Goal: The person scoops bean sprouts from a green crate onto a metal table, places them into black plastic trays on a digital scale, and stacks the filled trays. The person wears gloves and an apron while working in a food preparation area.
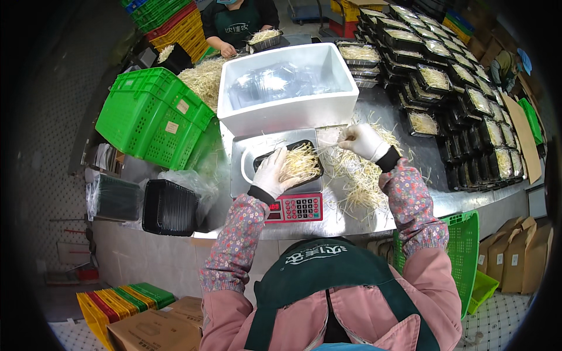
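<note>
A black plastic tray [317, 172] heaped with bean sprouts [300, 164] sits on the steel pan of a red electronic scale [303, 208]. My left hand [273, 173], in a white glove, lies over the tray's left part, its fingers and thumb around the sprouts' root or stem ends. To the right of the tray, my gloved right hand [362, 141] pinches a few thin sprout strands between thumb and fingers. Beneath and beside that hand, a loose pile of sprouts [362, 184] spreads on the metal table [421, 162].
Behind the scale stands a white foam box [285, 116] of clear plastic lids [276, 81]. Green crates [153, 118] and stacked empty black trays [169, 206] are at left. Filled packs [439, 79] are piled at right. Across the table, a person [237, 26] works near another sprout heap [202, 81].
</note>
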